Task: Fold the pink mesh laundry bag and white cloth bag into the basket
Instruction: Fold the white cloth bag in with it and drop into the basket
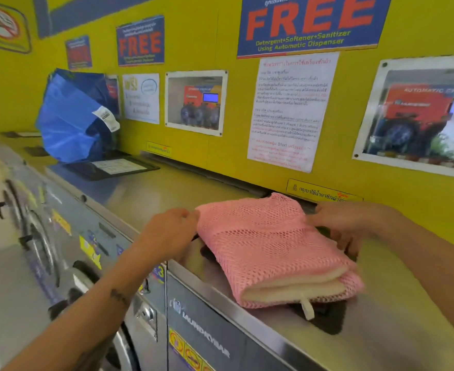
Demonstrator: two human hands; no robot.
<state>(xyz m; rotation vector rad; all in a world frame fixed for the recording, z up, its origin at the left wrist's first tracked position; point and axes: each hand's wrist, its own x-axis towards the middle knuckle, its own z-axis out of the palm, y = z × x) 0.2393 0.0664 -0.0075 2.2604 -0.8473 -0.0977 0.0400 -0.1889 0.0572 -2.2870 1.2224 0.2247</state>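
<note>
So the pink mesh laundry bag point(271, 245) is folded into a chunky rectangle, open honeycomb netting, soft and a bit puffy. The white cloth bag point(292, 286) is tucked inside the fold, thick cream fabric showing at the near open end, with a little white loop tab point(307, 309) sticking out. The bundle sits on the brushed-steel top of the washing machine point(381, 317), partly over a dark mat point(327, 321).

Left hand point(171, 231) pinches the bag's left edge, fingertips closed on the mesh. Right hand point(351, 223) lies on the right edge, fingers curled around the side; can't tell how tight that grip is. A crinkly blue plastic bag point(70, 121) leans against the yellow wall point(220, 145), well apart.
</note>
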